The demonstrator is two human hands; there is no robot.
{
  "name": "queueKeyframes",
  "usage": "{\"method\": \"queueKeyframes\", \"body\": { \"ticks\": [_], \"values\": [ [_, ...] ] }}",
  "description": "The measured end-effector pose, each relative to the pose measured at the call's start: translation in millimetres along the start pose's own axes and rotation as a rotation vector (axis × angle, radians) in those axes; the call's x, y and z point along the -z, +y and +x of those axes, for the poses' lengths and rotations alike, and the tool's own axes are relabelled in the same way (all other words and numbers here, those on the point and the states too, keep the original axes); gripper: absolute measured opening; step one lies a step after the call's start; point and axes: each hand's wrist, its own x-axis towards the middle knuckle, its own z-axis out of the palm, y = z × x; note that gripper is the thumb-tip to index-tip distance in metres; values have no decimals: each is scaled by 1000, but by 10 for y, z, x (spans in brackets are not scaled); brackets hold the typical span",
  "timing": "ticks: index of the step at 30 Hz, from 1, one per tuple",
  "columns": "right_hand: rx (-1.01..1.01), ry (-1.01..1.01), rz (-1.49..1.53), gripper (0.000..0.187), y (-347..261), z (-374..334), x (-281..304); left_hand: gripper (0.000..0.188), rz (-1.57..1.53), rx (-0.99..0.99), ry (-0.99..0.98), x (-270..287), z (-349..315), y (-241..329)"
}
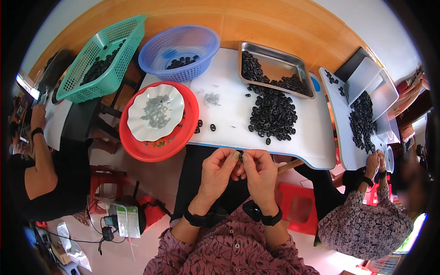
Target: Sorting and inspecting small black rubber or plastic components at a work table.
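Both hands meet just off the table's near edge. My left hand and my right hand pinch one small black oval piece between thumbs and fingertips; the fingers largely hide it. Beyond them, a pile of black oval pieces with holes lies on the white table. More fill part of a metal tray behind the pile. To the left, a white wavy-edged plate with tiny clear pieces rests in a red round tray. A loose black piece lies nearby.
A blue basket and a green basket, both with black pieces, stand at the back left. Tiny clear pieces lie on the table. Co-workers sit at both sides; the right one's table adjoins mine. A red stool stands below.
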Motion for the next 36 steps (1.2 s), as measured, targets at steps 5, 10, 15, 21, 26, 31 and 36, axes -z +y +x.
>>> {"method": "queueKeyframes", "body": {
  "ticks": [5, 10, 15, 21, 26, 31, 36],
  "values": [
    [80, 53, -109, 6, 68, -75, -43, 16, 57, -22, 44, -1, -57, -37],
    [66, 28, -1, 13, -3, -91, -64, 16, 75, -65, 61, 2, -39, -43],
    [-17, 71, 41, 17, -117, -77, -12, 19, -86, 18, -5, 22, 2, -13],
    [-82, 10, 116, 10, -107, -13, 31, 25, -164, 66, -55, 76, 45, 3],
    [-93, 21, 123, 9, -121, 3, -23, 24, -195, 107, -74, 110, 45, -17],
    [-98, 34, 115, 10, -121, -13, -45, 23, -210, 109, -81, 117, 34, -7],
    [-102, 41, 98, 11, -122, -18, -61, 22, -207, 108, -79, 115, 33, -8]
  ]
}}
